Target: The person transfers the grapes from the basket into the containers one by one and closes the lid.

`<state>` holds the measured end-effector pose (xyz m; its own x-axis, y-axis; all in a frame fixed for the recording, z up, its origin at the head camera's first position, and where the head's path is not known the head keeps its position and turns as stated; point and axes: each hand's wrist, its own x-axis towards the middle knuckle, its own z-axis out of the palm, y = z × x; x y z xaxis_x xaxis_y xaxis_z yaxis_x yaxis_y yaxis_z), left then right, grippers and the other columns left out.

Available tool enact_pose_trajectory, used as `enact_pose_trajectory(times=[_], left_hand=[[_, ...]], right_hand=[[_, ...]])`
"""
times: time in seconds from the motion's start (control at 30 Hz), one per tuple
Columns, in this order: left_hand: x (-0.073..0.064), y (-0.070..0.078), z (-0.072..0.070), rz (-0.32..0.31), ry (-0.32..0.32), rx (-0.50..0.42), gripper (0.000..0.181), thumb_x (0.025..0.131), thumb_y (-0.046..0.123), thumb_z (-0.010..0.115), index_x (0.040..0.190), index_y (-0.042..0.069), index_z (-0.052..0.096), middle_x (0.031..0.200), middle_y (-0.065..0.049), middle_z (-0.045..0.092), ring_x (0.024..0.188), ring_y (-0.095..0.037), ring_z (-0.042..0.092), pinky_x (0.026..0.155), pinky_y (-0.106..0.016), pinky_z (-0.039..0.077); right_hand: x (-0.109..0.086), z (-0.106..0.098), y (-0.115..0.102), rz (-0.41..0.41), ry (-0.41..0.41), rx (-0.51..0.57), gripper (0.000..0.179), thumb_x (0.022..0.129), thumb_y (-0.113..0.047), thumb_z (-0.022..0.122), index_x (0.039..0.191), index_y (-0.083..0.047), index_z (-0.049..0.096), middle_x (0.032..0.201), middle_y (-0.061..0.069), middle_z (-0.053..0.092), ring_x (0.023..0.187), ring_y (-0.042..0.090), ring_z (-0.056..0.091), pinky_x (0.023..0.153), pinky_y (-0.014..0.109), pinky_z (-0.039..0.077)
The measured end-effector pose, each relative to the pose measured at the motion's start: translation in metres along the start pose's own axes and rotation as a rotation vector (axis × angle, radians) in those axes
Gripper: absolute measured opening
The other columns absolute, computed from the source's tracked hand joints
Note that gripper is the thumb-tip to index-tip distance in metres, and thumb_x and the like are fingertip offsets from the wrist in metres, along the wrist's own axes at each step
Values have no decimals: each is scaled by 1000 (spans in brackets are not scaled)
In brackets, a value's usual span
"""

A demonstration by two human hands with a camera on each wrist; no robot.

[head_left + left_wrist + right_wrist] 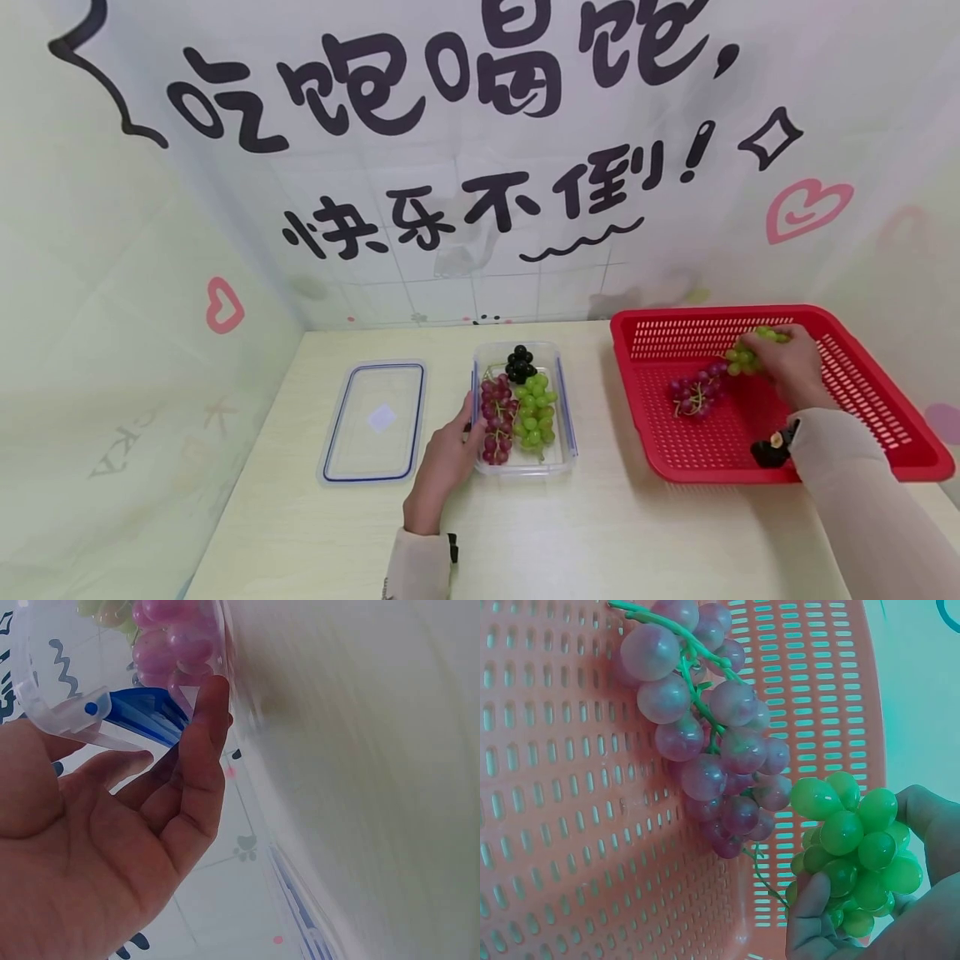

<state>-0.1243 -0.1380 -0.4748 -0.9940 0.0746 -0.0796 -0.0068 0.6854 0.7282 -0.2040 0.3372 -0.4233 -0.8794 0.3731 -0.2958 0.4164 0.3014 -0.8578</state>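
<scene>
In the head view, the right hand (791, 362) grips a green bunch (741, 360) inside the red basket (643, 421); I'd worry a hasty lift catches the rim. Left wrist: the left hand (124, 832) rests loosely bent fingers (206, 750) on the clear container (34, 701); pushing could slide it. Right wrist: the trailing stem (769, 885) might snag the purple bunch (703, 776).

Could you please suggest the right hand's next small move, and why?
I would probably lift the green bunch clear of the red basket: the right hand grips it within the basket, near a purple bunch, while the left hand holds the side of the clear container, whose lid lies apart on the table.
</scene>
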Motion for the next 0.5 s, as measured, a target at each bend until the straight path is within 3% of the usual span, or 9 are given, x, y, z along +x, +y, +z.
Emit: enact_pose_trajectory(times=[0.13, 0.37, 0.5], left_hand=[[0, 0, 0, -2, -4, 1, 57, 107, 31, 44, 157, 9, 27, 116, -24, 68, 58, -15, 51, 53, -31, 41], [0, 1, -1, -3, -4, -1, 58, 107, 32, 44, 157, 9, 27, 96, -17, 69, 55, -14, 49, 52, -31, 41], [0, 2, 0, -10, -6, -1, 57, 106, 32, 44, 157, 11, 27, 91, -14, 68, 53, -15, 47, 51, -30, 40]], right_hand=[[-2, 1, -3, 3, 22, -24, 40, 92, -52, 63, 111, -23, 44, 125, 8, 44, 107, 26, 49, 61, 16, 51], [-3, 2, -7, -51, 42, -77, 47, 95, -50, 57, 114, -9, 46, 125, 14, 46, 99, 22, 51, 61, 17, 51], [-4, 1, -9, -50, 47, -76, 41, 96, -48, 57, 110, -11, 46, 121, 12, 46, 93, 18, 50, 60, 18, 51]])
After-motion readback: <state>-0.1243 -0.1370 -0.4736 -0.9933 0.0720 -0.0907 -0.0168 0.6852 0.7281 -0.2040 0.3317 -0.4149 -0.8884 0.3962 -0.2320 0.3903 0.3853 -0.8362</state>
